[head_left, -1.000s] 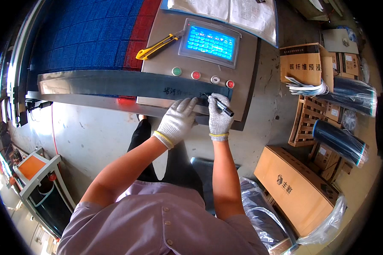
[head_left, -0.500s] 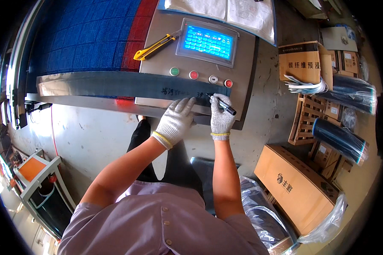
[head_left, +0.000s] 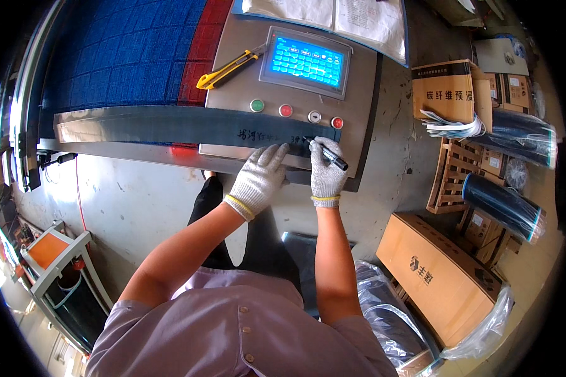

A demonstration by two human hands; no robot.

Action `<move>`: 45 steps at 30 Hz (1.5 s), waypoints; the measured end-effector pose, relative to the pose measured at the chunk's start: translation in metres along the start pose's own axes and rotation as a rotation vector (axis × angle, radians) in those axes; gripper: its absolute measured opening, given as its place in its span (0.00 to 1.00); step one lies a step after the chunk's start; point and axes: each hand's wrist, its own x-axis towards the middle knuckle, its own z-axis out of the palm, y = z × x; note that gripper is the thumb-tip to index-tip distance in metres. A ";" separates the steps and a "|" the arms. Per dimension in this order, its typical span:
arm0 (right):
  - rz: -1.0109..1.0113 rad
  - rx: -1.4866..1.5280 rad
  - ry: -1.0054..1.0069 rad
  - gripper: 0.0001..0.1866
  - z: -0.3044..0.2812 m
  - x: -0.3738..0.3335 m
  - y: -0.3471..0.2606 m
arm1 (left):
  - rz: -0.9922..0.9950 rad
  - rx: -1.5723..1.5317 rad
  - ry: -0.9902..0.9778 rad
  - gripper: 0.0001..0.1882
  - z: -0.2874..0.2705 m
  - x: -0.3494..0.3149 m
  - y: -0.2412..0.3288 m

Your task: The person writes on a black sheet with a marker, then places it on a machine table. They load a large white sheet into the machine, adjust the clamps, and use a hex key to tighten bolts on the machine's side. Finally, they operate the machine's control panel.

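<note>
The long, dark grey, glossy strip (head_left: 170, 124), bearing black handwriting (head_left: 261, 136), lay on the near side of the screen (head_left: 305, 61). The right hand (head_left: 326, 174) gripped a black marker (head_left: 336, 159); the left hand (head_left: 256, 176) showed no determinable grip.

Behind the strip (head_left: 170, 125), a knife (head_left: 228, 70) perhaps touches the screen's (head_left: 305, 63) left side.
</note>
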 end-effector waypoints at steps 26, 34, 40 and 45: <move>0.120 0.069 0.028 0.05 -0.015 -0.005 0.006 | -0.009 0.021 -0.013 0.21 -0.001 0.001 0.002; 0.196 0.191 0.037 0.03 -0.033 -0.013 -0.019 | -0.095 -0.059 -0.008 0.17 -0.018 0.004 0.006; 0.318 0.447 -0.082 0.04 -0.041 -0.040 -0.037 | -0.283 -0.415 -0.070 0.14 -0.033 0.006 0.011; 0.402 0.497 -0.106 0.05 -0.044 -0.042 -0.047 | -0.174 -0.581 -0.079 0.15 -0.028 0.000 0.005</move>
